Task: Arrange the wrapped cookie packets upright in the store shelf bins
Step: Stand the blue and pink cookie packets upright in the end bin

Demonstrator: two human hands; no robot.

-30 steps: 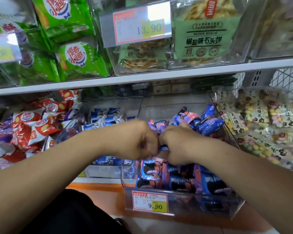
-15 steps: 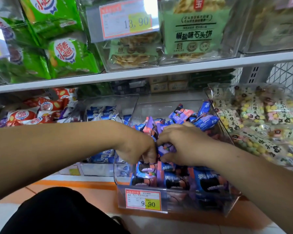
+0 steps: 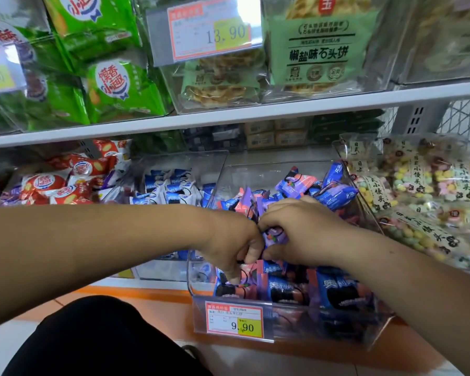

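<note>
Both hands meet over a clear plastic bin (image 3: 296, 305) on the lower shelf. The right hand (image 3: 307, 232) has its fingers curled round a purple-and-blue cookie packet (image 3: 275, 236), just above the middle of the bin. The left hand (image 3: 229, 246) is also curled and seems to pinch the packet's near end, though its fingertips are mostly hidden; its thumb points down onto the front row. That front row of packets (image 3: 286, 289) stands upright behind the bin's front wall, which bears a price tag (image 3: 234, 320) reading 9.90. At the back of the bin, more packets (image 3: 299, 183) lie in a loose heap. White-and-blue packets (image 3: 174, 189) fill the bin just to the left, and bags of pastel sweets (image 3: 418, 191) lie to the right.
</note>
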